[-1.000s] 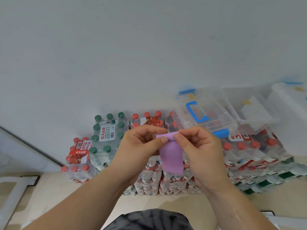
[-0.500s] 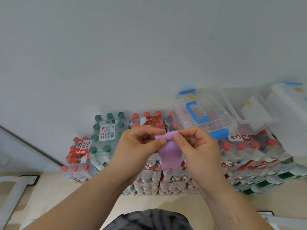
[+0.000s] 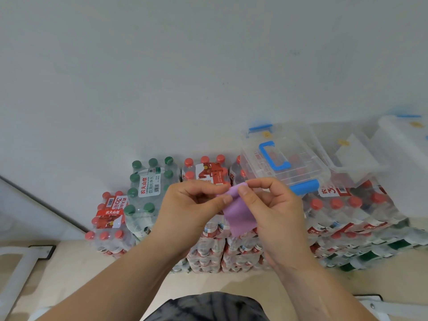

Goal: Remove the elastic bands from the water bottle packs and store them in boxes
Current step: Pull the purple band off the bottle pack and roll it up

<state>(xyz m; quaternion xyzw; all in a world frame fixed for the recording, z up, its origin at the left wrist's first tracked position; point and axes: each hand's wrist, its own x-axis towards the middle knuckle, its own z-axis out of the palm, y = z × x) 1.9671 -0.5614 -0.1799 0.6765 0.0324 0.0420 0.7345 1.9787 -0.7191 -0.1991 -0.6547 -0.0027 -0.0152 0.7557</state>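
From the head view, both hands are raised in front of a stack of shrink-wrapped water bottle packs (image 3: pixel 347 212) that stands against a pale wall (image 3: pixel 208 66). The left hand (image 3: pixel 192 212) has its fingers curled, with thumb and forefinger pinching the upper left edge of a purple elastic band (image 3: pixel 238 214). The right hand (image 3: pixel 275 209) pinches the band's upper right edge between thumb and fingertips, its other fingers loosely bent. The band is held in the air between the two hands and hangs down flat from the pinch, clear of the packs behind it.

A green-capped pack (image 3: pixel 148 188) stands to the left of the hands, with a red-capped pack (image 3: pixel 108 218) lower and further left. On top of the packs to the right sits a clear storage box (image 3: pixel 298 163) with a blue handle and blue latches, its lid on. A second clear box (image 3: pixel 347 156) stands just beside it on the right. A pale box (image 3: pixel 403 147) is cut off by the right edge. Beige floor (image 3: pixel 69 274) shows below the packs, and a dark garment (image 3: pixel 208 306) at the bottom edge.
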